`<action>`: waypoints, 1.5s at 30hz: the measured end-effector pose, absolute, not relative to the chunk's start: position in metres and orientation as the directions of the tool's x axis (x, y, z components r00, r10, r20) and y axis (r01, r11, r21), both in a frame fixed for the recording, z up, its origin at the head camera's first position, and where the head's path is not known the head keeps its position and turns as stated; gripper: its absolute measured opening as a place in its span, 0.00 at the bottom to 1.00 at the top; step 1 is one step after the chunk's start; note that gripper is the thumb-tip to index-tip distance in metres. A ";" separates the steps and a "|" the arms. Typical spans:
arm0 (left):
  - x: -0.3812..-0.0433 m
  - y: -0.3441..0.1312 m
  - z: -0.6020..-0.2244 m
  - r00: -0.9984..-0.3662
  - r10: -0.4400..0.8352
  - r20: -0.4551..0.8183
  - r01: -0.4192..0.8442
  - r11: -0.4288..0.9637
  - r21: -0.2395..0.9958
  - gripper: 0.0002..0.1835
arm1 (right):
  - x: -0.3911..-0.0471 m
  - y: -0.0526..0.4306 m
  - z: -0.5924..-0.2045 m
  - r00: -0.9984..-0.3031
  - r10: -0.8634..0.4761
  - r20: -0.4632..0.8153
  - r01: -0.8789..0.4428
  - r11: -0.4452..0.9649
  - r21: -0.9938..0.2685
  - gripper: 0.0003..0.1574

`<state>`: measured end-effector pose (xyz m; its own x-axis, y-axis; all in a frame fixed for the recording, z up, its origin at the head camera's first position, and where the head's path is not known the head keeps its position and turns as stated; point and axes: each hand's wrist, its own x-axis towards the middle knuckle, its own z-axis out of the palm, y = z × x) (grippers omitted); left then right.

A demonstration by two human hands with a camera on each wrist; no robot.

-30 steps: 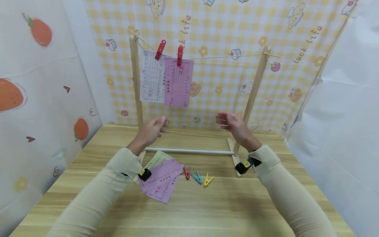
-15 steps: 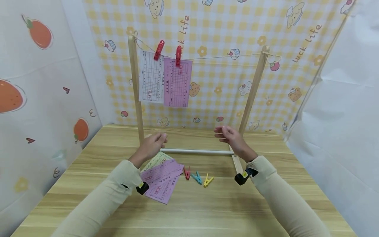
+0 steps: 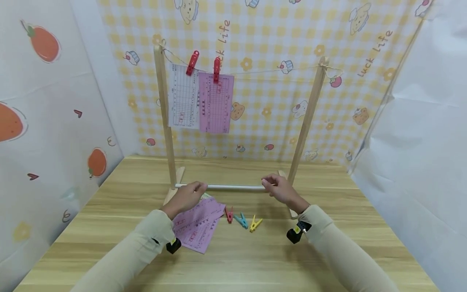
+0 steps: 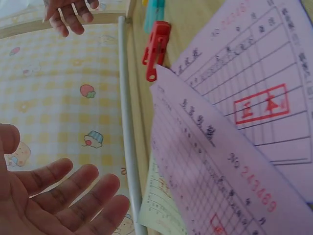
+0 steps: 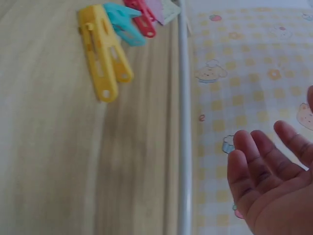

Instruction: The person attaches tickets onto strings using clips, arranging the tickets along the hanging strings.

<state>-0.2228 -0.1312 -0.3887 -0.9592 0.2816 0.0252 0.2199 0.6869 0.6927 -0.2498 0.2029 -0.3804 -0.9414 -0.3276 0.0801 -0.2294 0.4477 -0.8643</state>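
Observation:
My left hand (image 3: pixel 187 198), fingers relaxed and holding nothing, hovers over the loose paper slips. Two purple slips (image 3: pixel 198 243) overlap on the table, with a pale green slip (image 4: pixel 162 203) partly beneath them. Nothing is in my right hand (image 3: pixel 282 190) either; its fingers bend loosely near the right end of the white rod. A red clothespin (image 3: pixel 229 215), a blue clothespin (image 3: pixel 241 220) and a yellow clothespin (image 3: pixel 255 224) lie in a row right of the slips. From the string hang a white slip (image 3: pixel 183 97) and a purple slip (image 3: pixel 216 103), each under a red clothespin.
A wooden frame has a left post (image 3: pixel 166 121) and a right post (image 3: pixel 308 121), joined low down by a white rod (image 3: pixel 233 187). The thin string (image 3: pixel 270 71) is tied between the post tops. A yellow checked cloth (image 3: pixel 262 36) backs the table (image 3: pixel 240 267).
Both hands have come down from in front of the backdrop to about the level of the rod, with nothing in them. The slips and clothespins stay where they were.

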 end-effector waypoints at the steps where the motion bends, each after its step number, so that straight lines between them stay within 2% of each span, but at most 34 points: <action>1: -0.223 -0.131 -0.391 -0.959 0.283 0.031 0.227 0.693 0.684 0.28 | -0.249 0.203 -0.383 -0.942 -0.328 0.071 -0.227 0.466 -0.855 0.25; 8: -0.224 -0.130 -0.403 -0.960 0.280 0.027 0.245 0.783 0.572 0.25 | -0.244 0.200 -0.397 -0.950 -0.309 -0.034 -0.141 0.525 -0.840 0.22; 13: -0.219 -0.129 -0.407 -0.961 0.277 -0.002 0.233 0.811 0.537 0.25 | -0.241 0.199 -0.408 -0.940 -0.339 -0.034 -0.168 0.549 -0.818 0.22; 21: -0.216 -0.129 -0.410 -0.961 0.272 -0.052 0.212 0.843 0.494 0.29 | -0.237 0.195 -0.420 -0.949 -0.306 -0.081 -0.137 0.629 -0.766 0.19; 29: -0.212 -0.129 -0.410 -0.961 0.260 -0.095 0.185 0.858 0.480 0.36 | -0.233 0.192 -0.428 -0.937 -0.331 -0.113 -0.119 0.605 -0.787 0.15; 33: -0.215 -0.128 -0.412 -0.958 0.265 -0.108 0.183 0.858 0.481 0.39 | -0.234 0.193 -0.432 -0.935 -0.339 -0.107 -0.141 0.630 -0.763 0.15; 38: -0.220 -0.125 -0.412 -0.957 0.260 -0.129 0.164 0.850 0.500 0.41 | -0.236 0.193 -0.434 -0.922 -0.381 -0.072 -0.229 0.685 -0.692 0.14; 45: -0.217 -0.123 -0.414 -0.957 0.238 -0.167 0.132 0.867 0.481 0.42 | -0.233 0.190 -0.435 -0.891 -0.452 -0.036 -0.320 0.682 -0.658 0.12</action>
